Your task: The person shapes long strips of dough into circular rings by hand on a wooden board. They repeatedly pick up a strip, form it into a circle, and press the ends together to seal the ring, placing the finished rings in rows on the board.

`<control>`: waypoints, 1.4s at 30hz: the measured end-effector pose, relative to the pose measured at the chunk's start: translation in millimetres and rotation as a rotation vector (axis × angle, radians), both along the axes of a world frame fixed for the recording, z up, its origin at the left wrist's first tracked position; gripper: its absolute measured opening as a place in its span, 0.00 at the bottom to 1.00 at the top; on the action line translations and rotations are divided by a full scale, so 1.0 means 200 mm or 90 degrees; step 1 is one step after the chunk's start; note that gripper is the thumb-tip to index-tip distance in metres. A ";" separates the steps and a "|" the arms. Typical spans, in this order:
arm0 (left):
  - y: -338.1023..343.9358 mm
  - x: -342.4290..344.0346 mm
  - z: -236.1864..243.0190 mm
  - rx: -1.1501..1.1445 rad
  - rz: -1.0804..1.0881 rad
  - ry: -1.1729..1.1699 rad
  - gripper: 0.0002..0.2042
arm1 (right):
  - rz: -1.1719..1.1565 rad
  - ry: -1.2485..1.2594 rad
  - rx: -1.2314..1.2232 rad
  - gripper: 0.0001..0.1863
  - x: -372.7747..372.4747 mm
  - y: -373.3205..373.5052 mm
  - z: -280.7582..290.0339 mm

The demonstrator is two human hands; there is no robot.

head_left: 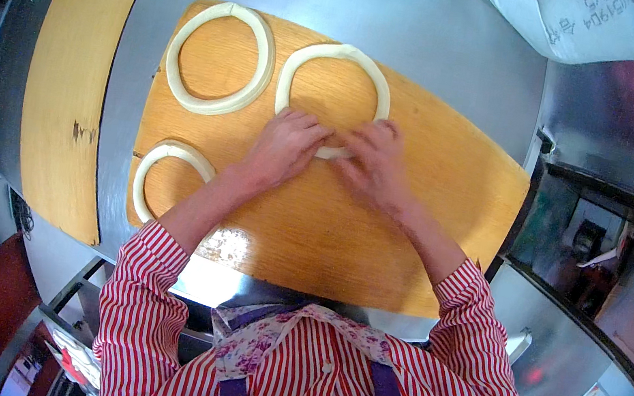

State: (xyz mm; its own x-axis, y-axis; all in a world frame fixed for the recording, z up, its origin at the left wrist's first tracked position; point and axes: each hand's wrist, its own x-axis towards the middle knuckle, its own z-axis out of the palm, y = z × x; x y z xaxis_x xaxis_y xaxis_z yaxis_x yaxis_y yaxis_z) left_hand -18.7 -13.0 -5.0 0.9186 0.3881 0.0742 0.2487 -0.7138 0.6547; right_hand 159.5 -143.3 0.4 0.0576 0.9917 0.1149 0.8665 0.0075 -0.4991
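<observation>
Both our grips, left hand (286,144) and right hand (376,160), pinch the near edge of one dough ring (339,52); another ring (214,105) lies left, on the wooden board (445,217).

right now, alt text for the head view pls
Both hands, left and right, press the near edge of a dough ring on a wooden board. Two more rings lie to its left.

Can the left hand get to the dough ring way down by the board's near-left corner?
Probably yes. The left hand rests on the middle dough ring, and the corner ring lies just beside that forearm on the wooden board, with only bare wood between them.
</observation>
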 end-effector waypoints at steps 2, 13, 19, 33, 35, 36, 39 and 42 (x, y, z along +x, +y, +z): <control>-0.02 0.04 0.05 0.035 0.002 0.035 0.15 | -0.178 0.061 0.081 0.24 0.08 0.09 -0.03; -0.15 0.07 -0.01 0.160 0.080 0.083 0.20 | -0.197 0.030 0.127 0.15 0.07 0.48 -0.03; -0.17 0.04 -0.05 0.177 0.133 0.107 0.21 | -0.040 0.062 0.022 0.10 -0.14 0.64 -0.12; -0.98 -0.75 0.07 -0.083 0.355 0.000 0.22 | 0.045 -0.053 0.059 0.20 -0.24 0.17 -0.17; -1.25 -0.93 0.07 -0.170 0.447 0.019 0.22 | 0.069 -0.067 0.104 0.22 -0.29 0.04 -0.22; -1.36 -1.04 0.07 -0.168 0.503 0.024 0.21 | 0.081 -0.057 0.121 0.24 -0.30 0.05 -0.26; -1.62 -1.23 -0.02 -0.167 0.683 -0.032 0.20 | 0.018 -0.026 0.006 0.22 -0.15 0.00 -0.19; -1.80 -1.39 -0.05 -0.159 0.834 -0.096 0.19 | 0.100 -0.255 0.192 0.21 0.20 0.00 -0.46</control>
